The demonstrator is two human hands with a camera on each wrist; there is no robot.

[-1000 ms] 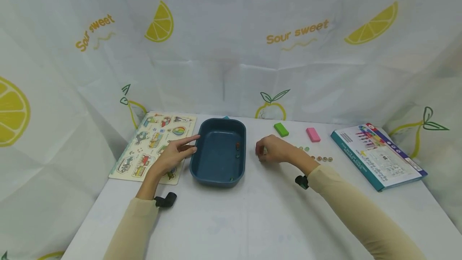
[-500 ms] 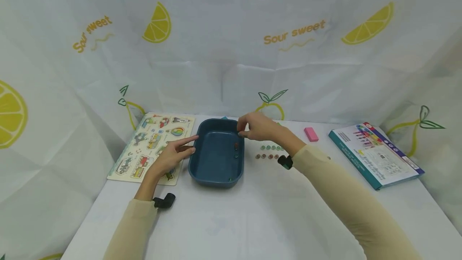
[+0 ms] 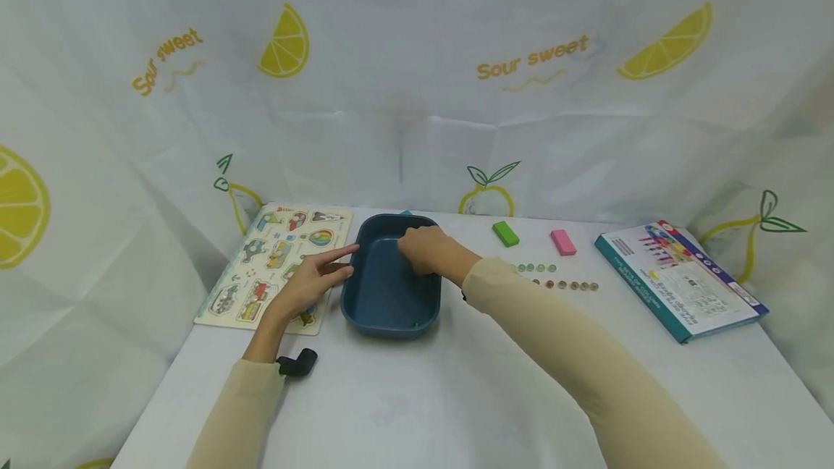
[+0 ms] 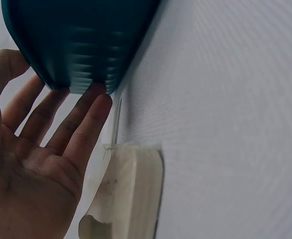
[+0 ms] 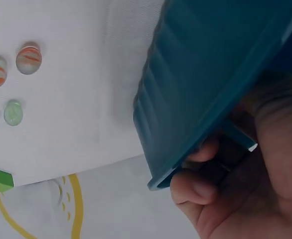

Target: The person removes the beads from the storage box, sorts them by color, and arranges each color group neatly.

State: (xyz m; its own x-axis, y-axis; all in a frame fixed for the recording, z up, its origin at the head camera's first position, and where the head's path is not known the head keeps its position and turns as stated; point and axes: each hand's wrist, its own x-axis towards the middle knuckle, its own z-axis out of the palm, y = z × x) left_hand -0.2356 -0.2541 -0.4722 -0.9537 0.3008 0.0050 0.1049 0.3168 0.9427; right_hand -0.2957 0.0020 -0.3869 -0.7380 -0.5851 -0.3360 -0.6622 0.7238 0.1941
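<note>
A dark blue rectangular tub (image 3: 391, 331) stands mid-table. My left hand (image 3: 313, 281) steadies it at its left side, fingers fairly straight and fingertips against the tub's outer wall (image 4: 61, 45). My right hand (image 3: 423, 248) reaches down inside the tub at the right, knuckles up. In the right wrist view its fingers (image 5: 193, 189) are curled beside the tub rim; I cannot tell whether they hold a marble. One green marble (image 3: 415, 323) shows at the tub's near end. To the right lie a row of green marbles (image 3: 531, 268) and a row of orange-streaked marbles (image 3: 562, 284), partly hidden by my right sleeve.
A picture puzzle board (image 3: 224, 277) lies at the left, under my left hand. Behind the marbles are a green block (image 3: 505, 234) and a pink block (image 3: 563, 242). A flat printed box (image 3: 680, 277) lies far right. A lemon-print curtain (image 3: 404, 143) hangs behind the table.
My right hand has moved left from beside the marble rows, over the tub's right rim and down inside, hiding the marbles there. The left hand stays at the tub's side.
</note>
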